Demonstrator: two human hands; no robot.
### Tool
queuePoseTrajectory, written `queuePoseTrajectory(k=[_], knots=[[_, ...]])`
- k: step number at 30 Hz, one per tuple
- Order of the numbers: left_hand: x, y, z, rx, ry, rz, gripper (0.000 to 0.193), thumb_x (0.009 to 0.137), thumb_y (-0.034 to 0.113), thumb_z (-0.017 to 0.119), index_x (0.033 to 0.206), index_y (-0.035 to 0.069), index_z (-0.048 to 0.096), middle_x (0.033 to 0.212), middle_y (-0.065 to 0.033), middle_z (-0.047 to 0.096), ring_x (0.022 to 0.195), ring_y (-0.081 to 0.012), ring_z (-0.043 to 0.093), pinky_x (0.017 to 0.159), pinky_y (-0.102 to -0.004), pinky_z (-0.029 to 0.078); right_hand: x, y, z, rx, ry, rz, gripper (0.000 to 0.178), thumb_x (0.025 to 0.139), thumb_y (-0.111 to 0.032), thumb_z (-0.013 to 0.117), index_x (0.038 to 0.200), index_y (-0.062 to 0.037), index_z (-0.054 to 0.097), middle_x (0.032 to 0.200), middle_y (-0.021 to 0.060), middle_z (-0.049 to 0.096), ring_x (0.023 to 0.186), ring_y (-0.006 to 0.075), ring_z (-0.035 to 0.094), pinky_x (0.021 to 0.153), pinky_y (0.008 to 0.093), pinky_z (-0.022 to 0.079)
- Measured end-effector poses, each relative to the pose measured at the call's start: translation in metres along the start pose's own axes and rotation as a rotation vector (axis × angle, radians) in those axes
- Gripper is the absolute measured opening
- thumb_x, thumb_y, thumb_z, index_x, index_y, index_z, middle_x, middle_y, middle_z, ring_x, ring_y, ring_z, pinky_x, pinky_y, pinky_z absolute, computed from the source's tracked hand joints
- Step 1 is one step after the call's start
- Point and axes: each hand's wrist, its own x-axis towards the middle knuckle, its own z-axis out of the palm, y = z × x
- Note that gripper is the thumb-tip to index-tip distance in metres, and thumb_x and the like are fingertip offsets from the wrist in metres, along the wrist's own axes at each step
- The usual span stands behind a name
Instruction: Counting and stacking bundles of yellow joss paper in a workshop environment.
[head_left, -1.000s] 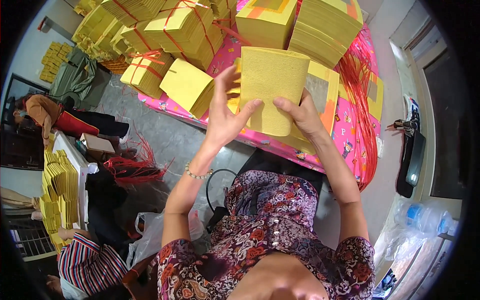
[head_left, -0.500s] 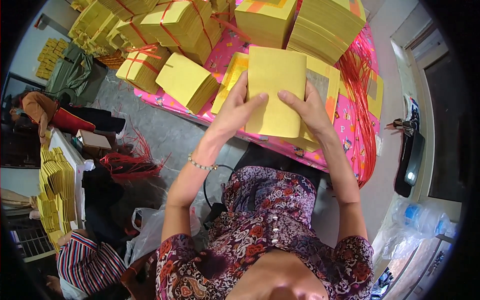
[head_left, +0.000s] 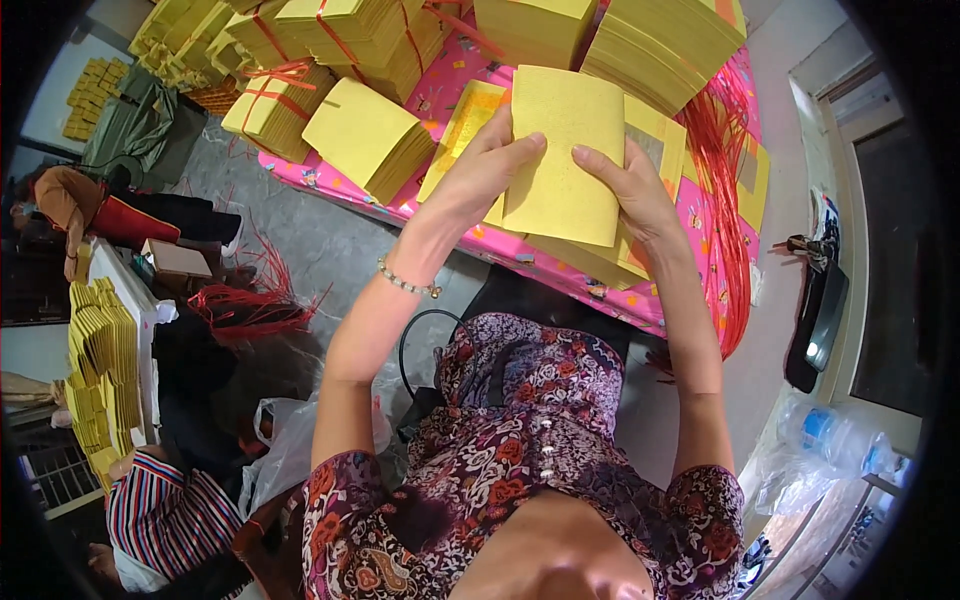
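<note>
A stack of yellow paper sheets [head_left: 567, 190] is held up over the table between my two hands. My left hand [head_left: 490, 165] grips its left edge, thumb on the front face and fingers behind. On the right edge my right hand [head_left: 640, 190] does the same, its thumb also pressed on the face. The back of the stack is hidden, so I cannot tell how thick it is. Below and behind it lie more yellow sheets, one with an orange-gold panel [head_left: 475, 120] and one with a grey panel [head_left: 645, 145].
The table has a pink patterned cover [head_left: 400, 212]. A loose yellow stack [head_left: 365, 130] and a red-tied bundle [head_left: 278, 112] stand at its left, tall stacks [head_left: 660, 55] at the back. Red strings [head_left: 725, 200] hang on the right. Two other people are at a side table [head_left: 148, 370] on the left.
Both hands have moved the yellow paper stack slightly up and to the right in view, and it is turned a little. The grip stays on both sides. The whole view has shifted slightly.
</note>
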Motion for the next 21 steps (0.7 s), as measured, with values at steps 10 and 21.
queuePoseTrajectory(k=[10, 21], knots=[[-0.014, -0.009, 0.025, -0.009, 0.062, 0.189, 0.043, 0.093, 0.005, 0.048, 0.132, -0.002, 0.032, 0.127, -0.0114, 0.047, 0.117, -0.0145, 0.045, 0.097, -0.0293, 0.038, -0.016, -0.001, -0.002, -0.248, -0.001, -0.209, 0.060, 0.082, -0.012, 0.069, 0.130, -0.0005, 0.037, 0.119, 0.0098, 0.054, 0.108, 0.0170, 0.053, 0.091, 0.0310, 0.045], [-0.022, -0.021, 0.035, 0.060, 0.110, 0.326, 0.043, 0.095, 0.005, 0.047, 0.134, -0.001, 0.031, 0.128, -0.0113, 0.047, 0.118, -0.0146, 0.044, 0.099, -0.0284, 0.036, -0.027, -0.001, 0.001, -0.199, 0.023, -0.242, 0.063, 0.079, -0.005, 0.070, 0.132, -0.0009, 0.036, 0.119, 0.0088, 0.053, 0.109, 0.0160, 0.053, 0.091, 0.0303, 0.045]])
